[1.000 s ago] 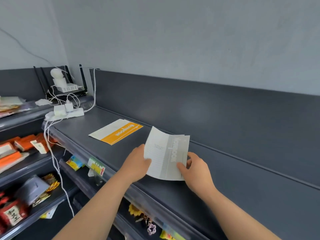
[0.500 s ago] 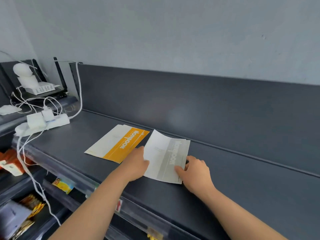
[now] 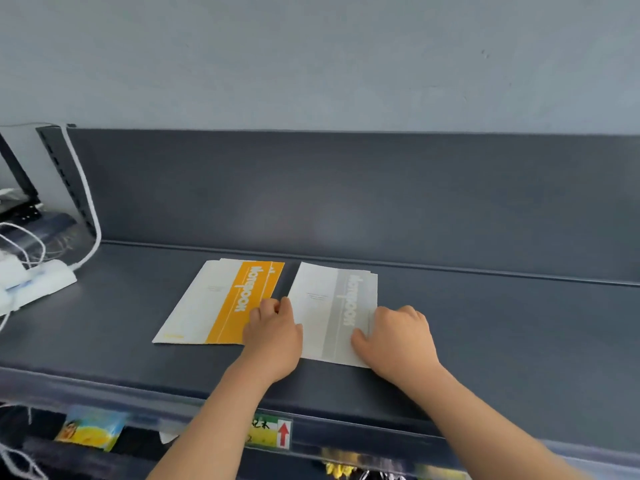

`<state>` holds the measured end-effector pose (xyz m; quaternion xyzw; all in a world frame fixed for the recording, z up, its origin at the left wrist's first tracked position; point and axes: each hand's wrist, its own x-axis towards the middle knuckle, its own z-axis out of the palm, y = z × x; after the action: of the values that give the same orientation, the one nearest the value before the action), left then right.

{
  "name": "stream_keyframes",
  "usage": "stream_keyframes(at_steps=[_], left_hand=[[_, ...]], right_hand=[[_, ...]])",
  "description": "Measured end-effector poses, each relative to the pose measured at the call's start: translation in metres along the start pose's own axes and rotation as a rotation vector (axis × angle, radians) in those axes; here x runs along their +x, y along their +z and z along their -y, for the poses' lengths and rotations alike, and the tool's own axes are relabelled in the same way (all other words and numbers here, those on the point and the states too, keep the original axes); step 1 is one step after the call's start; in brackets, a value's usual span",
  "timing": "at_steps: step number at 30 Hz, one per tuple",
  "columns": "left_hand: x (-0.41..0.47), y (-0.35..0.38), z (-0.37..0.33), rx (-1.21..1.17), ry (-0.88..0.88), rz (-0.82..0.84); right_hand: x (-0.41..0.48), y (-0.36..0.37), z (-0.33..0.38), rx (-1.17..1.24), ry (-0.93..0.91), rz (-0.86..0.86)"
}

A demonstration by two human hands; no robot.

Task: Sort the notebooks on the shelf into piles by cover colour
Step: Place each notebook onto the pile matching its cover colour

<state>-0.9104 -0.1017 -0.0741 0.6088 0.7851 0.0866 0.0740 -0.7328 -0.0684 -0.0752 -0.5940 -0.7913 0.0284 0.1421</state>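
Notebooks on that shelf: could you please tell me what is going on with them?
A person is sorting them by cover colour. An orange pile and a grey pile lie flat side by side on the shelf, slightly apart. The right hand holds the grey pile's near right corner; the left hand sits curled at its left edge, though whether it grips is unclear.

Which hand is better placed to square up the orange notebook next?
Left. The left hand sits at the near right corner of the orange notebook. The right hand rests at the right edge of the grey notebook, farther away, and would likely have to cross over.
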Motion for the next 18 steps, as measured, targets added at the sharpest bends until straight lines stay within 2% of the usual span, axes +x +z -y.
stream_keyframes(at_steps=[5, 11, 18], left_hand=[[-0.006, -0.001, 0.002, 0.021, 0.059, -0.107], [-0.013, -0.018, -0.009, -0.033, 0.21, -0.255], [-0.028, -0.024, -0.063, -0.172, 0.408, -0.274]], right_hand=[[-0.006, -0.005, 0.001, 0.013, 0.0, -0.059], [-0.021, -0.024, -0.015, 0.09, 0.008, -0.158], [-0.053, -0.053, -0.056, 0.025, 0.136, -0.198]])
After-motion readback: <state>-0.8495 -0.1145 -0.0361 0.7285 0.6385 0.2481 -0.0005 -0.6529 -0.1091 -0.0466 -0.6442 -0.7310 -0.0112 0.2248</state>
